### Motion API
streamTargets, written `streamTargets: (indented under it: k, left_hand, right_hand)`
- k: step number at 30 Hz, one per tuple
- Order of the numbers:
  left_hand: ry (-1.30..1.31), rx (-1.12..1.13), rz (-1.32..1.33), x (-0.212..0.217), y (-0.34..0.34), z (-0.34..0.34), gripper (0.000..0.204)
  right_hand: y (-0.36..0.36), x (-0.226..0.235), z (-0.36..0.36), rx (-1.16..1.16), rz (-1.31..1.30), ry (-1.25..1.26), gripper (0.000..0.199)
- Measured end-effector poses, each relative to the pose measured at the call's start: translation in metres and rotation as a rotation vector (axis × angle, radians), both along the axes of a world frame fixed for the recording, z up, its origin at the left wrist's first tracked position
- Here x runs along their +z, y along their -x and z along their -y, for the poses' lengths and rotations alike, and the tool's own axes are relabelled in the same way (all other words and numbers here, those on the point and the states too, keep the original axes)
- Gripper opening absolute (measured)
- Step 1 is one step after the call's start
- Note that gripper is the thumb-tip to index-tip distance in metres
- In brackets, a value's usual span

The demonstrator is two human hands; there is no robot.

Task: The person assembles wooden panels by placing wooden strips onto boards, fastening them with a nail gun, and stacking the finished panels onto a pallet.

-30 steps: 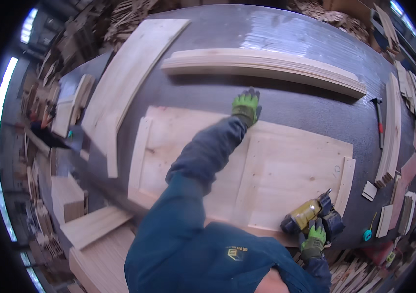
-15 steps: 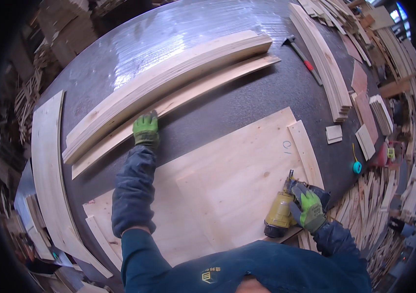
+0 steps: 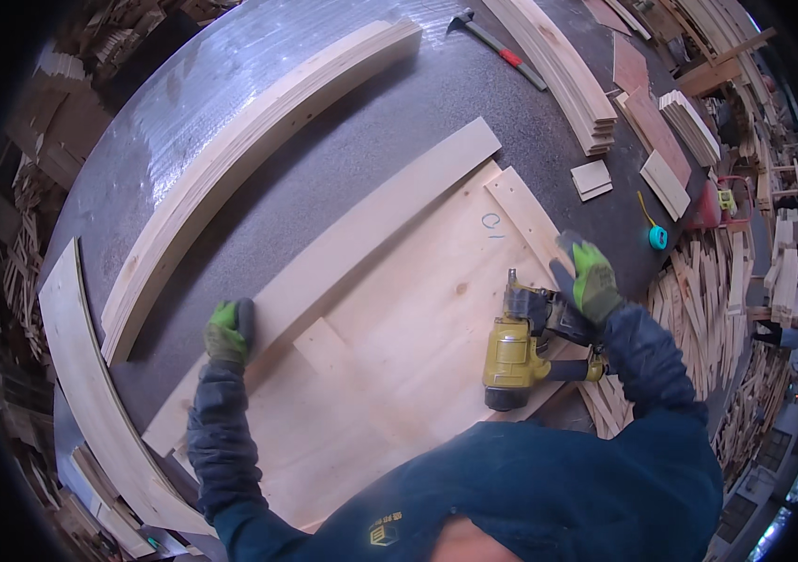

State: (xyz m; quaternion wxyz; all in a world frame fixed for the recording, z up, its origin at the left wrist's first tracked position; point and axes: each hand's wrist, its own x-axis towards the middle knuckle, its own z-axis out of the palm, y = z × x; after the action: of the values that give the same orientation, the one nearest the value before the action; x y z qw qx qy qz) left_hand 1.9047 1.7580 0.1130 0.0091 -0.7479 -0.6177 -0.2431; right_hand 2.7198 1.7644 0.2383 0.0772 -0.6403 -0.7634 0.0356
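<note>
My left hand [image 3: 230,330], in a green and grey glove, grips a long pale wooden strip [image 3: 371,220] near its left part. The strip lies slantwise over the far edge of a plywood panel [image 3: 408,347]. A yellow and black nail gun [image 3: 511,351] rests on the panel's right side with nobody holding it. My right hand [image 3: 593,281], gloved alike, is just beyond the gun near a narrow batten [image 3: 530,220] along the panel's right edge. Its fingers are apart and it holds nothing.
A stack of long strips [image 3: 249,155] lies farther off, and another stack [image 3: 563,75] at the far right. Between them is a hammer [image 3: 497,49]. Small wood blocks [image 3: 592,178] and a teal tape measure [image 3: 657,236] lie right. A wide board [image 3: 104,375] lines the left edge.
My left hand has brought the strip from beside the far stack toward me, onto the panel's far edge. My right hand has let go of the nail gun and moved farther away.
</note>
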Motion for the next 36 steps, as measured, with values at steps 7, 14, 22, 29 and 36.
streamTargets:
  k: [7, 14, 22, 29, 36]
  left_hand:
    - [0.173, 0.117, -0.072, -0.012, -0.066, 0.021, 0.037]
    - [0.278, 0.241, -0.14, -0.018, -0.072, 0.045, 0.044]
    - [0.364, 0.27, -0.124, -0.007, -0.067, 0.061, 0.035]
    - [0.03, 0.129, -0.093, -0.011, -0.064, 0.048, 0.033]
    - [0.443, 0.357, -0.045, -0.02, -0.122, 0.127, 0.04]
  right_hand:
    - [-0.087, -0.09, -0.226, -0.019, -0.531, 0.039, 0.044]
    - [0.032, -0.074, -0.337, -0.178, -0.213, 0.381, 0.043]
    - [-0.007, -0.089, -0.297, -0.23, -0.485, 0.529, 0.036]
    - [0.002, -0.113, -0.241, 0.094, -0.537, 0.309, 0.051]
    - [-0.082, -0.097, -0.121, -0.088, -0.182, 0.185, 0.049]
